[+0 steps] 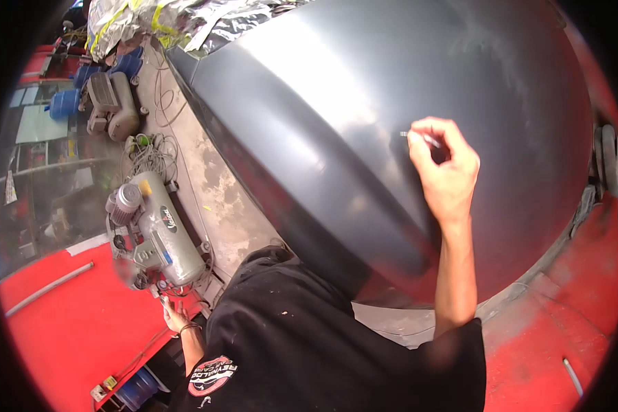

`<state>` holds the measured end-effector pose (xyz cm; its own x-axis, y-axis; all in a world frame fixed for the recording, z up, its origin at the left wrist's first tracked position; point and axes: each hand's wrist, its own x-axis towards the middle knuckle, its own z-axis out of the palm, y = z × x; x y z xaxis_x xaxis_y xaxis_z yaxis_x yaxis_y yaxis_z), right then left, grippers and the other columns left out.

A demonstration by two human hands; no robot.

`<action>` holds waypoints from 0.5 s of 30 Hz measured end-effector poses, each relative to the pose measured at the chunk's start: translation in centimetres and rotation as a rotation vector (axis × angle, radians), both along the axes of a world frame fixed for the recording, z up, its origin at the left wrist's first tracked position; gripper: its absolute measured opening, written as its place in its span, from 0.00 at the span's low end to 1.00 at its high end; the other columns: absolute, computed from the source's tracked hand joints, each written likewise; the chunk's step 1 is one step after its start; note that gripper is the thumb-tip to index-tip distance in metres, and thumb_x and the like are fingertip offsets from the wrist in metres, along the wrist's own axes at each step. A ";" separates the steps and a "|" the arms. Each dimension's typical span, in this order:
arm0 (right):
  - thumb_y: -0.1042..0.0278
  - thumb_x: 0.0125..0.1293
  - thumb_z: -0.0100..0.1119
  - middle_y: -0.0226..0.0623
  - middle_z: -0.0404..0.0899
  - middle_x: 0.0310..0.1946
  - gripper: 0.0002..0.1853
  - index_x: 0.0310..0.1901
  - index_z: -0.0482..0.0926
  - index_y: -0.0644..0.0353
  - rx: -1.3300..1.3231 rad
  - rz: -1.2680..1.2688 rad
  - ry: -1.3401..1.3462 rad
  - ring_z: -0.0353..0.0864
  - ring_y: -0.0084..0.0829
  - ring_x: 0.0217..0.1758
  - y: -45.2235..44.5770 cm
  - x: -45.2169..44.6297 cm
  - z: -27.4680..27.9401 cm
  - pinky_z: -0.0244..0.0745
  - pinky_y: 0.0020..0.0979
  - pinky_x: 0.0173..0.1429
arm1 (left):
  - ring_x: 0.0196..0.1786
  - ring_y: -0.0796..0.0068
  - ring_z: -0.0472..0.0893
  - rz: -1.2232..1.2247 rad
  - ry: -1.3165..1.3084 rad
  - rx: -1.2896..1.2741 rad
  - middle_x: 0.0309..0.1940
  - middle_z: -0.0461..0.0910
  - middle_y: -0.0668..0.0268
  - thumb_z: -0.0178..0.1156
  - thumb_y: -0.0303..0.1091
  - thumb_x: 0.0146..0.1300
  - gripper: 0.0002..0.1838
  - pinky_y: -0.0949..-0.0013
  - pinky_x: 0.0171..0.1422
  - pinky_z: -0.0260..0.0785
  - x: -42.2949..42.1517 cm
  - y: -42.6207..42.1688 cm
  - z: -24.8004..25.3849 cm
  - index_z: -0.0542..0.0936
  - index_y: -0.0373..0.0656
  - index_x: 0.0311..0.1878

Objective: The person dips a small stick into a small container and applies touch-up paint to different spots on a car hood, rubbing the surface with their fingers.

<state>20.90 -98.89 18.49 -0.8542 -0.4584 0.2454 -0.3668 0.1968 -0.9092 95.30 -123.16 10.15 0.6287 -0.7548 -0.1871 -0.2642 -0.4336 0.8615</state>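
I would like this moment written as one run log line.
right hand: pinches small thin item at dark car panel | left hand: low, air compressor side, contents unclear | silver sheeting: far end

Compressor [168, 237] on floor [230, 223], left of panel [391, 82]; coils [154, 159] behind compressor; foil sheeting [134, 26] at panel's far edge.

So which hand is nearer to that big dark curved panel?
The right. The right hand is over the panel, fingertips pinched close to its surface; the left hand is beyond its edge, low at the view's left.
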 end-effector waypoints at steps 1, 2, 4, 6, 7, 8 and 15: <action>0.78 0.69 0.75 0.35 0.92 0.41 0.08 0.48 0.89 0.63 -0.023 0.019 0.031 0.92 0.27 0.44 -0.7 -1.3 -0.3 0.88 0.30 0.55 | 0.62 0.54 0.90 0.023 -0.004 0.002 0.73 0.80 0.66 0.83 0.60 0.61 0.39 0.62 0.51 0.76 0.7 0.1 0.2 0.82 0.55 0.70; 0.77 0.69 0.74 0.36 0.93 0.42 0.08 0.48 0.89 0.62 -0.040 0.035 0.038 0.92 0.27 0.44 -1.3 -2.3 -0.5 0.88 0.31 0.55 | 0.64 0.52 0.88 0.044 -0.008 0.004 0.74 0.79 0.66 0.83 0.61 0.61 0.40 0.59 0.54 0.76 1.2 0.4 0.6 0.81 0.55 0.72; 0.75 0.69 0.73 0.36 0.93 0.43 0.08 0.49 0.88 0.62 -0.056 0.056 0.044 0.93 0.28 0.45 -2.5 -4.0 -1.0 0.89 0.31 0.55 | 0.69 0.50 0.86 0.076 -0.011 0.009 0.77 0.76 0.65 0.82 0.64 0.61 0.44 0.55 0.59 0.75 1.7 0.7 1.3 0.80 0.54 0.76; 0.74 0.69 0.72 0.36 0.93 0.45 0.09 0.49 0.89 0.61 -0.057 0.080 0.042 0.93 0.28 0.45 -3.3 -5.2 -1.5 0.90 0.31 0.55 | 0.69 0.51 0.86 0.111 -0.008 0.026 0.78 0.75 0.64 0.81 0.67 0.59 0.48 0.56 0.59 0.76 3.0 1.3 2.2 0.78 0.55 0.78; 0.74 0.69 0.71 0.36 0.94 0.45 0.09 0.49 0.89 0.61 -0.056 0.072 0.051 0.93 0.28 0.45 -3.3 -5.7 -1.7 0.90 0.31 0.56 | 0.68 0.54 0.86 0.140 -0.028 0.053 0.77 0.76 0.64 0.81 0.68 0.59 0.48 0.60 0.56 0.76 3.6 1.6 2.7 0.79 0.55 0.77; 0.73 0.69 0.71 0.36 0.94 0.45 0.09 0.49 0.89 0.61 -0.056 0.066 0.061 0.93 0.28 0.45 -3.3 -6.0 -1.9 0.90 0.30 0.56 | 0.68 0.55 0.86 0.161 -0.046 0.068 0.77 0.76 0.65 0.81 0.68 0.59 0.48 0.62 0.53 0.76 4.2 1.9 3.1 0.79 0.54 0.77; 0.70 0.69 0.72 0.34 0.94 0.44 0.09 0.49 0.89 0.60 -0.080 0.066 -0.008 0.93 0.27 0.46 -2.4 -7.4 -3.1 0.89 0.31 0.58 | 0.63 0.58 0.89 0.174 -0.142 0.051 0.76 0.76 0.69 0.80 0.68 0.59 0.48 0.69 0.45 0.76 6.0 4.4 5.6 0.78 0.56 0.78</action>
